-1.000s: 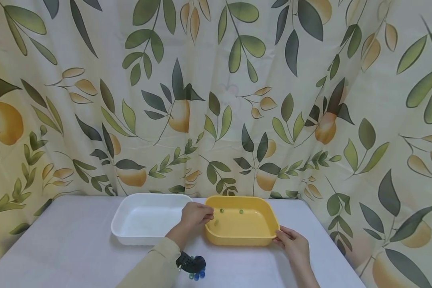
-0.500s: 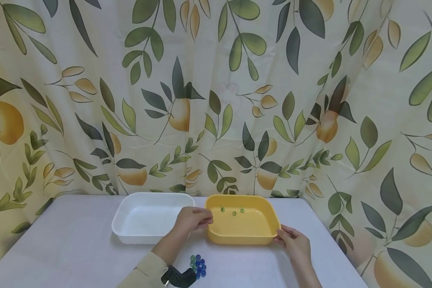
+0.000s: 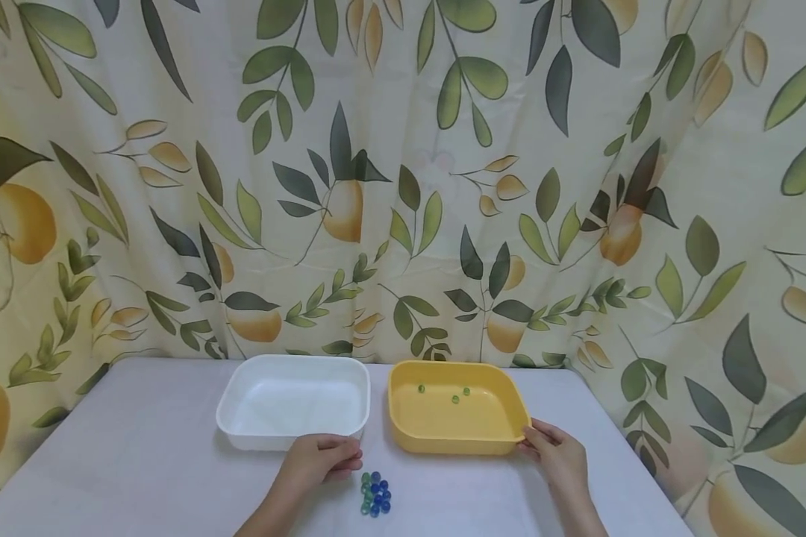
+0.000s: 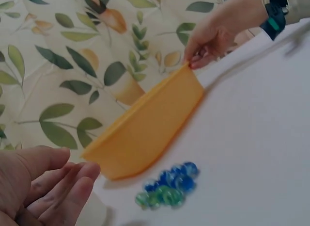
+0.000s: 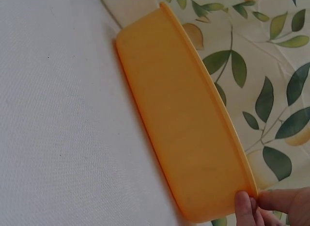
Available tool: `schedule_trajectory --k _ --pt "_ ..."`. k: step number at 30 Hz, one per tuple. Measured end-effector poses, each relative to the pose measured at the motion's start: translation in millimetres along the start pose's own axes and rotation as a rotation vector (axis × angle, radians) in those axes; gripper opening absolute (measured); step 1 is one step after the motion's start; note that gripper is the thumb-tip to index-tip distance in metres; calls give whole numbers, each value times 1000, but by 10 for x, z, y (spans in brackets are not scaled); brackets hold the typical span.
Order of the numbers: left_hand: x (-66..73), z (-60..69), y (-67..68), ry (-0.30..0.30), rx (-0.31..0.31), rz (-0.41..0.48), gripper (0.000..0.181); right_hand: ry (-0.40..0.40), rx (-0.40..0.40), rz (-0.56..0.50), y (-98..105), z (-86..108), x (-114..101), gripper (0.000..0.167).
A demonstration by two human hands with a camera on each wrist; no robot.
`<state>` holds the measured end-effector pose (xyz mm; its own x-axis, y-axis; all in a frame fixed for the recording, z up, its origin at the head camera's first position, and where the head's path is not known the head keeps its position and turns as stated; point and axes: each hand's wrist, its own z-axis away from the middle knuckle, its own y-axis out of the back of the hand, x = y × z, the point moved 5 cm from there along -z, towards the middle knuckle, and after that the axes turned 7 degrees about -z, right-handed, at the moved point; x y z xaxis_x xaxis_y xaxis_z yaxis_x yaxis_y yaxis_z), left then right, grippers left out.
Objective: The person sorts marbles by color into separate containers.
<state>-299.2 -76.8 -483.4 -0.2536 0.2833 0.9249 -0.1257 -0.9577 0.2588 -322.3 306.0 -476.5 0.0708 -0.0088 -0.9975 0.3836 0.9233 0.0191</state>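
My right hand pinches the near right corner of a yellow plastic tray; thumb and fingertips grip its rim in the right wrist view. Inside the tray sit three green glass marbles. My left hand hovers at the near right corner of a white tray, just left of a cluster of blue and green marbles on the table. In the left wrist view, that hand's fingers are loosely bent with nothing seen between them.
Both trays stand side by side on a white-covered table, with a narrow gap between them. Behind them hangs a leaf-and-fruit patterned curtain. The table's right edge slopes away beyond my right hand.
My left hand has drawn back from the yellow tray's left rim, down and left toward the marble cluster. One green marble in the tray has rolled right. The right hand keeps its grip.
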Motion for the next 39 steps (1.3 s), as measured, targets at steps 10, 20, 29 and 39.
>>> schedule_trajectory --k 10,20,29,39 --pt "-306 1 -15 -62 -32 59 30 -24 26 28 29 -5 7 46" --pt "-392 -70 -60 -71 -6 -24 21 -25 21 9 6 13 0 47" --pt "-362 -81 -131 -88 13 -97 14 -18 25 17 7 9 0 46" --pt "-257 -56 -183 -96 69 -255 12 -26 29 39 15 -9 23 47"
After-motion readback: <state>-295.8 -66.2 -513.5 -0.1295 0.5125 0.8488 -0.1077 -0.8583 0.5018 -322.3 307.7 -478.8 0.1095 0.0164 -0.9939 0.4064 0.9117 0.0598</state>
